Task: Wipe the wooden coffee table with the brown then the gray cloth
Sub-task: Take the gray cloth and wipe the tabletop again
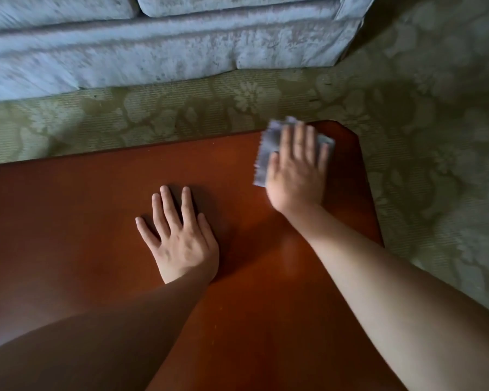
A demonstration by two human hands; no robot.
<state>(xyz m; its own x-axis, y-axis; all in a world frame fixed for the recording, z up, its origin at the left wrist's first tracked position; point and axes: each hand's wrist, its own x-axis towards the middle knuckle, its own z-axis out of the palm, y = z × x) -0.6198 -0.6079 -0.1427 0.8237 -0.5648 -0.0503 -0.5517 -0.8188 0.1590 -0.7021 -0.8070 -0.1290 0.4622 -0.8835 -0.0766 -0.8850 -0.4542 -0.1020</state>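
— Where's the gray cloth (267, 153)?
— Near the far right corner of the wooden coffee table (82, 210), under the right hand (297, 176); straight fingers press it flat.
— Its long axis?
— Runs away from the person, toward the sofa (153, 46).
— The left hand (181, 241)?
— Flat on the tabletop, fingers spread, holding nothing

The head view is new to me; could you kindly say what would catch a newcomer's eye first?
The right hand presses a gray cloth flat near the far right corner of the reddish wooden coffee table. The left hand lies flat, fingers spread, at the table's middle. A pale sofa stands beyond on patterned carpet.
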